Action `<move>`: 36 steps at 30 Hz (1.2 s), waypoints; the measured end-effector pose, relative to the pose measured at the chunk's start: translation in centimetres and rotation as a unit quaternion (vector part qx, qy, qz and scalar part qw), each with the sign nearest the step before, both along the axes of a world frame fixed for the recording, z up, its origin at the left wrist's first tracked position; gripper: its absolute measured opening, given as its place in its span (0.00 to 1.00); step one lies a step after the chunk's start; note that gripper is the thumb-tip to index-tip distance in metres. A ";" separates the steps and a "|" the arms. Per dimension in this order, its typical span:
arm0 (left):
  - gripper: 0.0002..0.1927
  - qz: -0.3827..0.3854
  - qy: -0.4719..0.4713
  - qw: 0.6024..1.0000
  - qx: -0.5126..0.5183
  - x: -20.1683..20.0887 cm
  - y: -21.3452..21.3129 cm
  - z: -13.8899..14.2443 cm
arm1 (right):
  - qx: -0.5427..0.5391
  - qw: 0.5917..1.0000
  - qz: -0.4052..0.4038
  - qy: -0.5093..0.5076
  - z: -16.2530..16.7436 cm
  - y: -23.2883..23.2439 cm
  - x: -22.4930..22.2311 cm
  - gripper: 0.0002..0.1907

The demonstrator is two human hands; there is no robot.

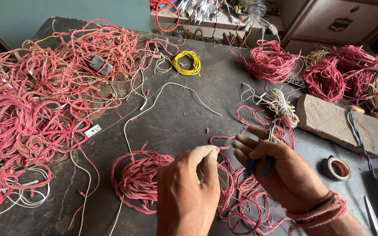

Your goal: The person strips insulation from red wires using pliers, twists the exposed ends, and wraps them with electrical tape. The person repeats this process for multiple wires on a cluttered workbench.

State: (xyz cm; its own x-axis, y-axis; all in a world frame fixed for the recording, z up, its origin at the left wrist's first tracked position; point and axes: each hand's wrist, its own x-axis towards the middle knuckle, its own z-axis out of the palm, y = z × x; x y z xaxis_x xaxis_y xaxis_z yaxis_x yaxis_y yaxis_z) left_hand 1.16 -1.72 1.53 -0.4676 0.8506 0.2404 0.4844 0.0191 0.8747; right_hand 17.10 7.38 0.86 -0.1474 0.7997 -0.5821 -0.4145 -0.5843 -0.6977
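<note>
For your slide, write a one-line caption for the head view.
Left hand pinches a red wire while right hand holds blue-handled pliers.

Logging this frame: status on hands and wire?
Left hand pinches red wire. Right hand grips blue-handled pliers. Red wire bundles crowd table.

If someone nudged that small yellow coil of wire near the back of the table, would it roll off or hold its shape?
The yellow coil lies flat on the dark table, so it would probably slide rather than roll. Its thin strands look loosely looped, so it would likely sag and spread when lifted. It seems light for its size.
</note>
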 end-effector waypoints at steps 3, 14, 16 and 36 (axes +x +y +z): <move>0.09 0.007 -0.002 1.000 0.000 -0.3 0.1 0.4 | 0.056 0.996 0.066 0.031 0.0 0.0 -0.2 0.30; 0.12 0.018 -0.052 0.998 0.006 -1.8 0.1 0.7 | 0.468 0.629 0.303 -0.541 -1.9 -2.8 0.1 0.24; 0.14 0.022 -0.111 0.992 -0.048 -1.9 0.2 0.9 | 0.552 0.596 0.281 -0.510 -2.4 -2.7 0.2 0.28; 0.12 -0.025 -0.148 0.976 -0.158 -1.3 0.2 1.9 | 0.637 0.565 0.285 -0.440 -2.6 -3.8 -0.4 0.36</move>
State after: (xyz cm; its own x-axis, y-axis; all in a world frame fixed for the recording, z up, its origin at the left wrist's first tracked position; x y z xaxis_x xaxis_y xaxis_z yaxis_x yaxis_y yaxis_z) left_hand -0.12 -1.50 3.46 -0.4333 0.8837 -0.1769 0.2190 0.2936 0.9305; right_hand 16.74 3.60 -1.75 -0.6950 0.6200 0.3641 0.4221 0.7618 -0.4914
